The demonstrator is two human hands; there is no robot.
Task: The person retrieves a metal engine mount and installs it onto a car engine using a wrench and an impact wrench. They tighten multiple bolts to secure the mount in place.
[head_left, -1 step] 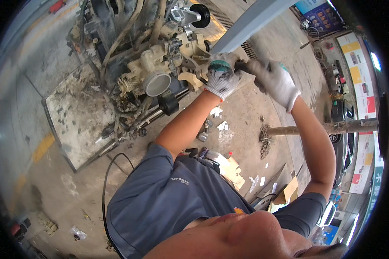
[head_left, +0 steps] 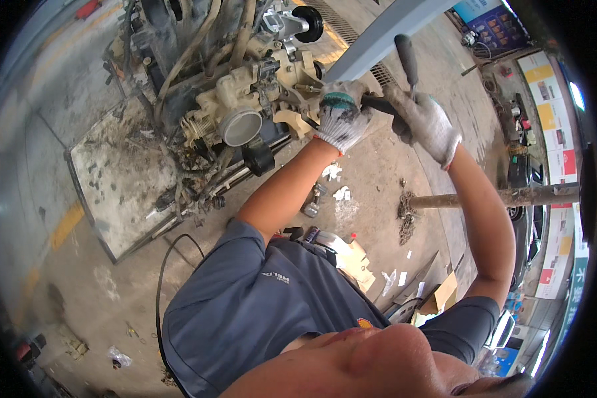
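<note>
Head view looks down on a cramped spot: the engine assembly crowds in from the upper left, a grey metal beam slants across just above the hands, and open concrete floor lies below and to the right of the arms. The left hand, in a white knit glove, is closed around a teal-topped part at the engine's right edge, touching the cream-coloured casting. The right hand, also gloved, is fisted on a dark-handled tool whose handle sticks up past the beam. The engine is grimy, with tan hoses, a round grey throttle opening and a black pulley. It rests on a dirty white board. A rusty pipe crosses the floor at right, with cardboard scraps nearby.
</note>
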